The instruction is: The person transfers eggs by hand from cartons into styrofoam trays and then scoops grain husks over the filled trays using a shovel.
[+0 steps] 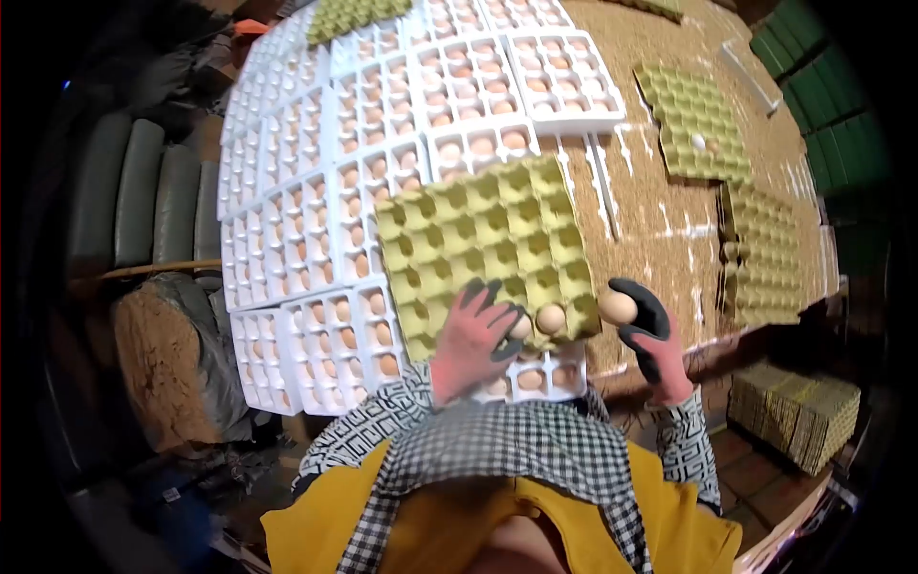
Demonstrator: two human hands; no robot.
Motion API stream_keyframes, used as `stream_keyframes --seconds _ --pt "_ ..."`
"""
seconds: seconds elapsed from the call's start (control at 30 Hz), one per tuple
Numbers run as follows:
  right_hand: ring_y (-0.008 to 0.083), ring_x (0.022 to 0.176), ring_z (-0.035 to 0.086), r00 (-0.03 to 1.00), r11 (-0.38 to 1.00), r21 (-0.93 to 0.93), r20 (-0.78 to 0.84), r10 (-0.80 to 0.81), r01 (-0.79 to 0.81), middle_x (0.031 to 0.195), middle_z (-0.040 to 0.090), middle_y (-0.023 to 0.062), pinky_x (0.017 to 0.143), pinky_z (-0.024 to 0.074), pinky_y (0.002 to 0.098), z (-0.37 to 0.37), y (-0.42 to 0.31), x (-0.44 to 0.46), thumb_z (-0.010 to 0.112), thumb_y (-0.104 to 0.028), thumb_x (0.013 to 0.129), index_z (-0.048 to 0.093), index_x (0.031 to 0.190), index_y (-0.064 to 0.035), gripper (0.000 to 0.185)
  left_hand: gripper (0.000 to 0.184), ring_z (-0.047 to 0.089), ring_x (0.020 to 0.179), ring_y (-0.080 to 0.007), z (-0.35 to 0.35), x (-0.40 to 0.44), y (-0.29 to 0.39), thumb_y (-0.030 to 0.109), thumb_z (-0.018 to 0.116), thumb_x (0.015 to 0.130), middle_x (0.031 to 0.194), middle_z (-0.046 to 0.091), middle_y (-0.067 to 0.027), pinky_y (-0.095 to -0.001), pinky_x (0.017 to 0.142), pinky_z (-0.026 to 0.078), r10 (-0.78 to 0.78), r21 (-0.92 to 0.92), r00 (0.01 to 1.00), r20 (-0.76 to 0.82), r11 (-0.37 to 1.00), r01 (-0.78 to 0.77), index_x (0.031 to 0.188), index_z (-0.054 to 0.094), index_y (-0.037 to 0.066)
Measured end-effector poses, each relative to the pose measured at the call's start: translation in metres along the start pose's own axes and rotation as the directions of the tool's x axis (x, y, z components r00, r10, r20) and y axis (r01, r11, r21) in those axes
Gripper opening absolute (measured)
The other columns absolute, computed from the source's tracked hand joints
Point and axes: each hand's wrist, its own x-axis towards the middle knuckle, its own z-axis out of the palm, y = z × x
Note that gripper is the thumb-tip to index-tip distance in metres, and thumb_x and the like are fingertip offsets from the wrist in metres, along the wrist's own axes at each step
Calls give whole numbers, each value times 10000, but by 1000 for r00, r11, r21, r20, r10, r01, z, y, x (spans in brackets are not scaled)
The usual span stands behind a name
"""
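My right hand (660,340), in a pink glove with dark fingertips, has its fingers and thumb curled around a light brown egg (618,308) just off the right edge of a yellow-green egg tray (459,260). Over the tray's near edge, my left hand (475,337), gloved the same way, closes its thumb and fingers around a paler egg (520,327), partly hidden. Beside it, another egg (551,319) sits in a tray cup. The tray lies on top of white trays with eggs, some of which (531,380) show below its near edge.
Rows of white egg-filled trays (296,244) cover the left of the table. On the brown tabletop (660,263) at right lie a green tray (693,115) with two eggs and another green tray (765,253). Stacked trays (794,411) stand lower right; a brown sack (177,359) is at left.
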Motion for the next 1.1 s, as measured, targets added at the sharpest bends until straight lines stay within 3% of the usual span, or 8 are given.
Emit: stream_keyframes --seconds 0.1,0.2,0.27,0.5,0.7,0.87,1.07,1.1 --pt "236 1052 617 971 873 -433 171 -165 225 1173 594 139 877 527 337 22 -20 9 718 -76 757 545 1326 -77 595 543 546 1166 -397 -2 -6 -3 335 793 680 1145 656 -94 -561 1097 305 -82 -86 997 3 993 82 1151 658 101" --pt "276 873 639 924 2 -925 379 54 380 998 582 137 717 533 356 58 -7 22 746 -160 748 608 1175 -136 449 549 529 1210 -362 -20 -3 -6 340 775 709 1163 649 -112 -533 1143 279 -177 -322 984 28 930 177 1167 651 65" --pt "282 838 636 876 -118 -869 483 6 480 953 572 103 659 508 356 60 12 28 753 -234 746 614 1114 -145 404 529 589 1150 -319 -48 16 -19 233 785 717 1130 660 -131 -468 1079 406 -231 -499 971 56 836 228 1189 647 36" --pt "174 963 638 964 922 -347 134 230 -171 1038 675 76 842 520 335 26 -50 90 798 -67 692 634 1221 -8 556 461 638 998 -133 -119 114 -223 68 703 836 1117 682 -54 -285 901 505 -622 -655 666 -411 710 259 1283 599 26" --pt "96 898 638 951 943 -326 307 34 71 1090 663 57 729 522 241 97 -97 294 698 -6 768 564 1304 14 553 463 622 1060 -320 -156 227 -434 265 693 833 1108 677 -141 -401 938 472 -508 -224 511 -693 826 517 1244 603 72" --pt "73 717 624 901 835 -360 285 -326 416 925 685 37 613 517 235 197 -106 500 699 -137 822 610 1264 -41 461 527 464 1261 -312 -111 244 -488 403 532 907 1413 458 -126 -546 1093 260 -554 329 664 -503 588 739 1360 515 135" --pt "335 935 688 861 -356 -909 349 -370 216 1045 702 187 832 539 460 244 -68 680 621 -429 831 663 1108 -52 469 414 508 1224 -315 -104 240 -488 364 525 931 1378 514 -141 -503 1102 274 -457 304 693 -558 664 683 1258 595 120" --pt "324 948 687 812 -208 -952 301 -500 225 1049 704 176 852 532 431 264 -73 652 634 -416 832 669 1076 -41 448 408 508 1226 -317 -106 241 -488 363 527 928 1371 519 -145 -504 1102 272 -472 281 684 -556 668 689 1248 600 121"
